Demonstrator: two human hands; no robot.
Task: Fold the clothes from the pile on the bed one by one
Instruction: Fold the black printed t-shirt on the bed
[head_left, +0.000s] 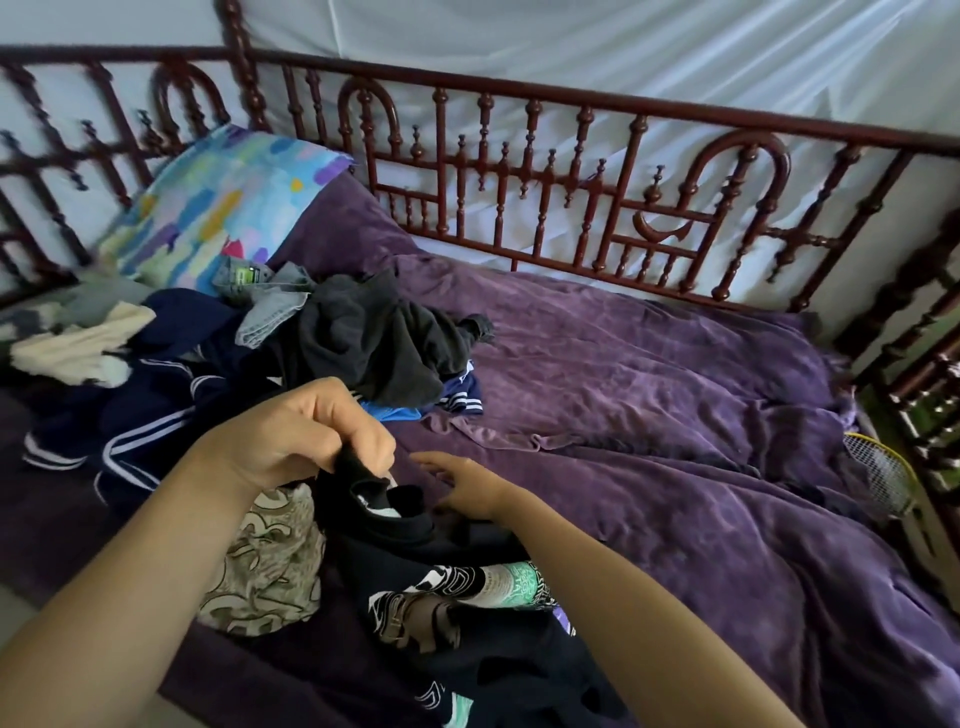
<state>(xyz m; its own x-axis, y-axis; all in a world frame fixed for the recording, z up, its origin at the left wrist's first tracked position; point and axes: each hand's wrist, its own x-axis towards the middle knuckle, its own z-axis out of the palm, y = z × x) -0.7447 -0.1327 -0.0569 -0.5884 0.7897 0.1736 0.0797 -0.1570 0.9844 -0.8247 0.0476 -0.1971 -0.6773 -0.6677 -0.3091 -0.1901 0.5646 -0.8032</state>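
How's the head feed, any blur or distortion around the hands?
Head view: left hand gripping the black garment is sharp; right hand slightly soft; the left edge by the pillow smears; the bed rail bows from the wide lens; light is soft, no glare.

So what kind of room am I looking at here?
Most likely a bedroom: a purple bed cover, a patterned pillow, a carved wooden rail and a pile of clothes.

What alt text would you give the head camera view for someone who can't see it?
A left hand pinches a black printed T-shirt at its neck over a purple bedspread, with the right hand open beside it. A clothes pile lies behind.
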